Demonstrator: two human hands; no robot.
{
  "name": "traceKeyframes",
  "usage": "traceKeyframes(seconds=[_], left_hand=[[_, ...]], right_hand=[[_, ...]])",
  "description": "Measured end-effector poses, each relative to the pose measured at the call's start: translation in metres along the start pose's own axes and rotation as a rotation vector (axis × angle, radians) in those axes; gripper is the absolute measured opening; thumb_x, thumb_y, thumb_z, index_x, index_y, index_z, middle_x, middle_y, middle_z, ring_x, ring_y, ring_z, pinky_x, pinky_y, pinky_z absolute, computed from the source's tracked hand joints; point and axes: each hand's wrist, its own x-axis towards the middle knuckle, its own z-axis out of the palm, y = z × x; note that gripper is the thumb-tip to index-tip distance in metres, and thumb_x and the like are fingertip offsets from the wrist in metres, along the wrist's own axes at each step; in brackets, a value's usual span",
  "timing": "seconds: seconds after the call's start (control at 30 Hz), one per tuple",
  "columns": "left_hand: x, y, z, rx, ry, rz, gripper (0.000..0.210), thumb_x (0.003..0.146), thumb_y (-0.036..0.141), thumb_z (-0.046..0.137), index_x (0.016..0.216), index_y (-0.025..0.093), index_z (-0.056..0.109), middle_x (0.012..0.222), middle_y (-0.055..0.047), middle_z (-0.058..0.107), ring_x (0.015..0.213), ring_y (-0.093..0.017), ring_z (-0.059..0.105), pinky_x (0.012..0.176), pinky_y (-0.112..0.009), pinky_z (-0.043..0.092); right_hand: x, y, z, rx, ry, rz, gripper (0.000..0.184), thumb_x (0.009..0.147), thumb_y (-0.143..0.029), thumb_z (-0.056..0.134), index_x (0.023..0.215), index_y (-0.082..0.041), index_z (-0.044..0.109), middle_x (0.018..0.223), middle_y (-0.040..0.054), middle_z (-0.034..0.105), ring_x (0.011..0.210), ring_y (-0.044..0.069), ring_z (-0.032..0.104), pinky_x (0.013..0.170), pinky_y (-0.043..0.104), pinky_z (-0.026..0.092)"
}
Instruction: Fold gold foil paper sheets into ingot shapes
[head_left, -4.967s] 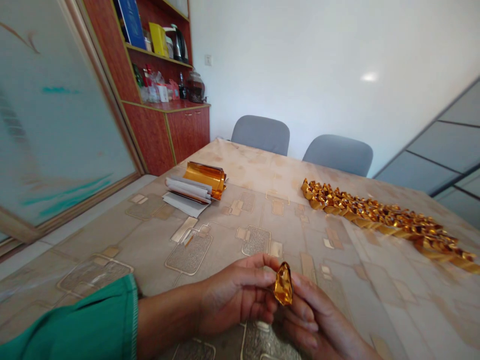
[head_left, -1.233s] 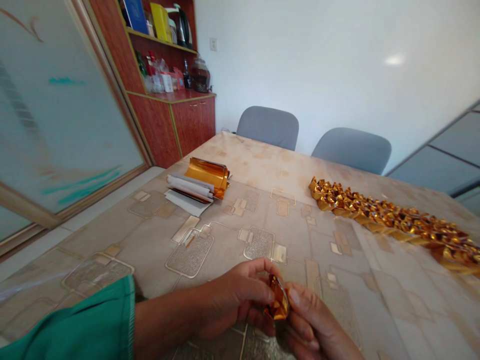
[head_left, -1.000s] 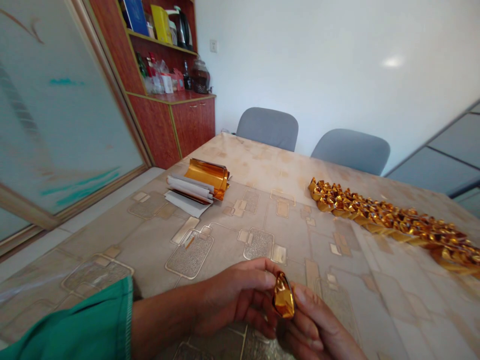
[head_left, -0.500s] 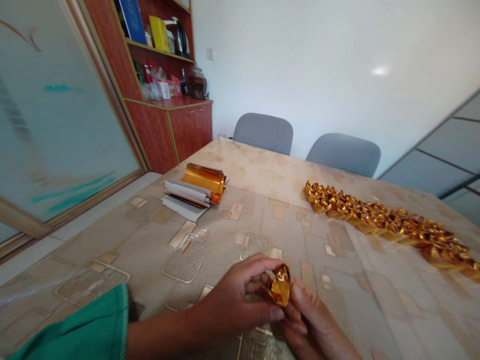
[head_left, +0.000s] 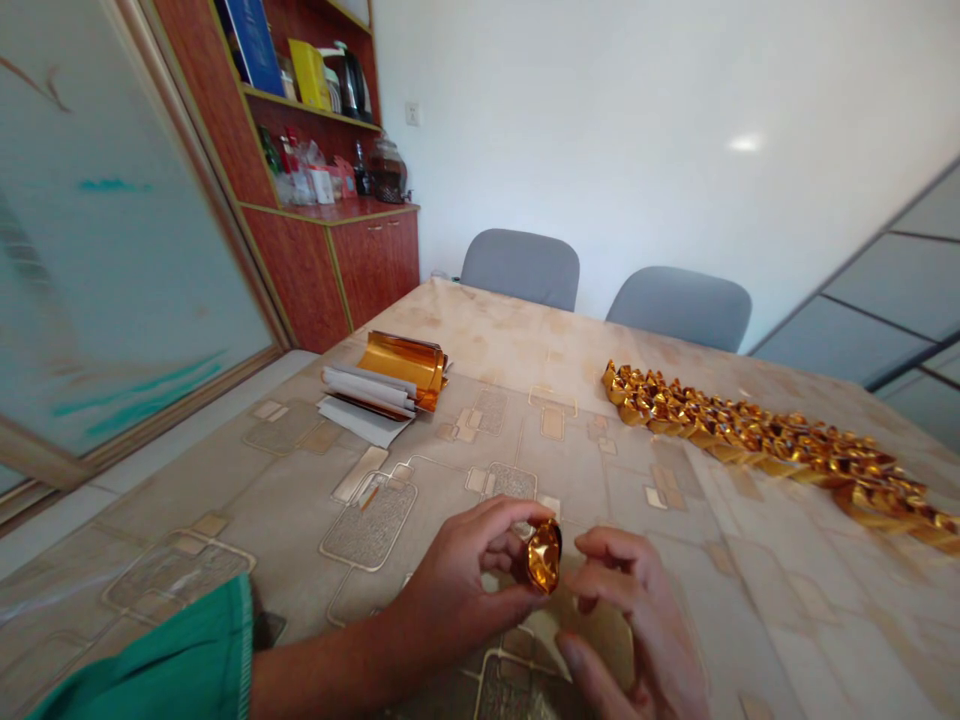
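A small folded piece of shiny gold foil paper (head_left: 544, 556) is pinched between the thumb and fingers of my left hand (head_left: 472, 565), above the near part of the table. Its hollow, creased side faces me. Just to the right, my right hand (head_left: 637, 620) is apart from the foil piece, its fingers curved and spread from the thumb with nothing between them. Beyond my left hand lies a stack of curled gold foil sheets (head_left: 405, 362) with grey-white backs. Long rows of folded gold foil pieces (head_left: 750, 430) stretch along the right side.
A patterned cloth covers the table (head_left: 450, 480). Two grey chairs (head_left: 520, 268) stand at its far edge, by the white wall. At the back left is a red-brown cabinet (head_left: 379, 260) with bottles, boxes and a kettle, beside a frosted glass door (head_left: 127, 240).
My right hand has let go of the folded foil piece and opened, moving slightly right. My left hand keeps the piece, now a little further left. The view has shifted slightly.
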Motion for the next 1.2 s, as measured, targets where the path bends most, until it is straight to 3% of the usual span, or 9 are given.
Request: traceKeyframes(seconds=[0.17,0.47,0.67,0.8,0.93,1.1,1.2], left_hand=[[-0.001,-0.001,0.003,-0.133,-0.077,-0.082,0.047,0.075,0.022,0.078,0.119,0.017,0.064,0.103,-0.009,0.071,0.095,-0.022,0.067,0.086,-0.034,0.052],[-0.002,-0.003,0.003,0.048,-0.044,-0.026,0.039,0.076,0.012,0.071,0.114,0.021,0.069,0.099,-0.004,0.071,0.086,-0.018,0.064,0.079,-0.029,0.051],[0.0,-0.002,0.001,-0.183,-0.056,-0.139,0.053,0.073,0.01,0.072,0.124,0.017,0.062,0.109,-0.009,0.07,0.102,-0.023,0.065,0.091,-0.035,0.049],[-0.004,0.002,-0.004,-0.336,-0.206,-0.083,0.049,0.081,0.018,0.071,0.128,0.021,0.06,0.124,-0.01,0.063,0.114,-0.023,0.06,0.097,-0.035,0.046],[-0.008,0.005,-0.005,-0.442,-0.352,-0.043,0.046,0.087,0.029,0.069,0.131,0.024,0.057,0.126,-0.01,0.06,0.12,-0.024,0.056,0.1,-0.036,0.043],[-0.006,0.005,-0.005,-0.54,-0.399,-0.068,0.038,0.088,0.031,0.068,0.122,0.022,0.055,0.114,-0.009,0.064,0.107,-0.021,0.061,0.09,-0.034,0.044],[-0.005,0.006,-0.007,-0.529,-0.4,-0.05,0.035,0.089,0.029,0.067,0.121,0.023,0.055,0.114,-0.008,0.064,0.107,-0.021,0.061,0.091,-0.034,0.045]], right_hand=[[0.002,0.002,-0.002,-0.163,-0.174,-0.087,0.034,0.082,-0.008,0.061,0.109,-0.028,0.062,0.107,0.0068,0.057,0.092,0.021,0.06,0.074,0.029,0.055],[0.002,0.006,-0.001,-0.214,-0.212,-0.057,0.03,0.084,-0.009,0.059,0.108,-0.027,0.059,0.107,0.0073,0.054,0.091,0.021,0.058,0.072,0.03,0.055],[0.007,0.002,-0.007,-0.18,-0.095,-0.064,0.028,0.086,-0.019,0.059,0.114,-0.025,0.056,0.101,0.0059,0.054,0.084,0.02,0.057,0.069,0.028,0.051],[0.003,0.0,-0.009,-0.072,0.004,-0.024,0.034,0.09,-0.026,0.058,0.124,-0.026,0.052,0.094,0.0047,0.053,0.081,0.021,0.055,0.068,0.031,0.05],[0.004,-0.001,-0.008,-0.02,-0.056,0.002,0.037,0.09,-0.022,0.056,0.126,-0.026,0.052,0.102,0.007,0.055,0.085,0.021,0.057,0.069,0.031,0.051],[0.003,0.004,-0.003,0.057,-0.028,0.077,0.03,0.084,-0.016,0.065,0.111,-0.028,0.059,0.094,0.0034,0.059,0.074,0.017,0.058,0.063,0.028,0.05],[-0.003,0.008,-0.002,0.129,0.033,0.144,0.048,0.08,-0.017,0.069,0.124,-0.031,0.055,0.1,0.0042,0.062,0.08,0.019,0.061,0.065,0.03,0.052]])
